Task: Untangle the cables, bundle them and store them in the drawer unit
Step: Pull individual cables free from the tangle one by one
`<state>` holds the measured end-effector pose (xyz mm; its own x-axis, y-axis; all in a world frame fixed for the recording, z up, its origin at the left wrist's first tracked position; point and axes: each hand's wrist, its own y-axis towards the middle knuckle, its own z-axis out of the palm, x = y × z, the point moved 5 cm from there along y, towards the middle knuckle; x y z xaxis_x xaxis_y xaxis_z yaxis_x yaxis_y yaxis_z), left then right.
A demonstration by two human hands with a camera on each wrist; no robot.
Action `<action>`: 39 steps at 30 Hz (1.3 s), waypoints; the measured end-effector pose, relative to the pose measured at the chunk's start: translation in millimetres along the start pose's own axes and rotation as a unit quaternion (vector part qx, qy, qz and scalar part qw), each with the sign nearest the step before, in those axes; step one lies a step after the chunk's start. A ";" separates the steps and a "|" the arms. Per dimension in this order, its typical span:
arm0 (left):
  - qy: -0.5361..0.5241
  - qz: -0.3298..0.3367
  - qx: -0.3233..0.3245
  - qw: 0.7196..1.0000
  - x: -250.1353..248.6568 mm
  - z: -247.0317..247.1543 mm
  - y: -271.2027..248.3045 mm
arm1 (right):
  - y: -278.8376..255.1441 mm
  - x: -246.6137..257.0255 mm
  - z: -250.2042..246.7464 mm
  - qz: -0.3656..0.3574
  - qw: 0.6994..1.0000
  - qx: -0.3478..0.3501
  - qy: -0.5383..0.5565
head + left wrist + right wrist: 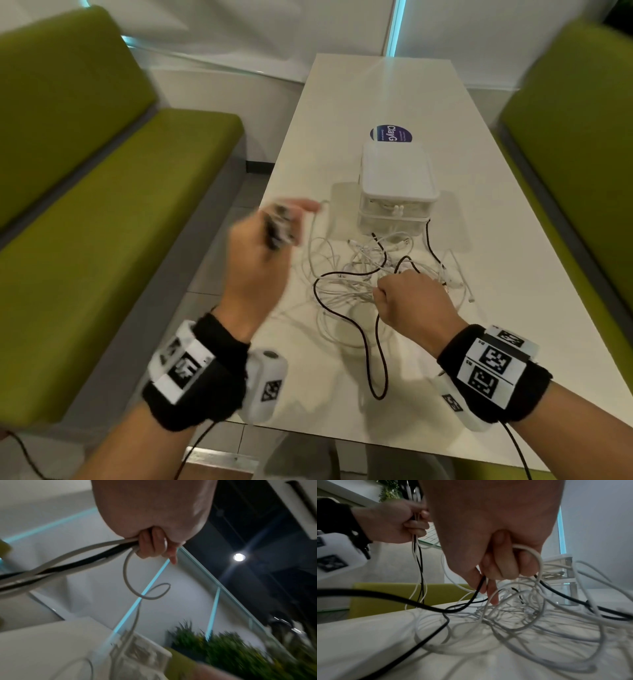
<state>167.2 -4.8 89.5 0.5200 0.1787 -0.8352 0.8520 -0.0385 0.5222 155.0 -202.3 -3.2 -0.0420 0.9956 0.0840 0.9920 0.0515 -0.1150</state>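
A tangle of white and black cables (359, 284) (513, 615) lies on the white table (479, 335) in front of a small white drawer unit (397, 192) (565, 574). My left hand (274, 229) (152, 545) (412, 520) is raised above the table's left edge, blurred, gripping a few white and black strands. My right hand (404, 294) (501, 563) sits on the pile with fingers curled round white strands and a black cable.
Green benches (85, 212) flank the table on both sides. A round blue sticker (390, 133) lies behind the drawer unit. Far half of the table holds nothing else. Plants (240, 649) show in the left wrist view.
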 end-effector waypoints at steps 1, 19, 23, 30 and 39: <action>0.004 -0.013 0.064 0.998 1.4 19.9 -9.1 | -0.9 2.6 -1.3 0.002 1.000 0.002 0.018; 0.277 -0.120 0.266 0.916 65.8 55.1 -22.6 | -6.5 -9.1 -10.3 -0.110 0.969 -0.095 0.197; 0.196 -0.183 0.180 0.946 71.5 19.9 -2.7 | -5.9 -29.4 -2.6 -0.082 0.968 -0.192 0.138; 0.254 -0.211 0.073 0.941 87.1 -20.0 8.5 | 4.6 -39.4 2.5 -0.043 0.973 -0.157 0.166; 0.217 -0.084 0.129 0.964 56.4 20.1 -8.9 | -0.1 -21.9 -1.3 -0.078 0.966 -0.165 0.185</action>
<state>190.2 -14.1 34.3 0.3464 0.5965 -0.7240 0.9379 -0.2058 0.2792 156.0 -224.3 -3.7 -0.2094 0.8784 0.4295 0.9633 0.1098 0.2451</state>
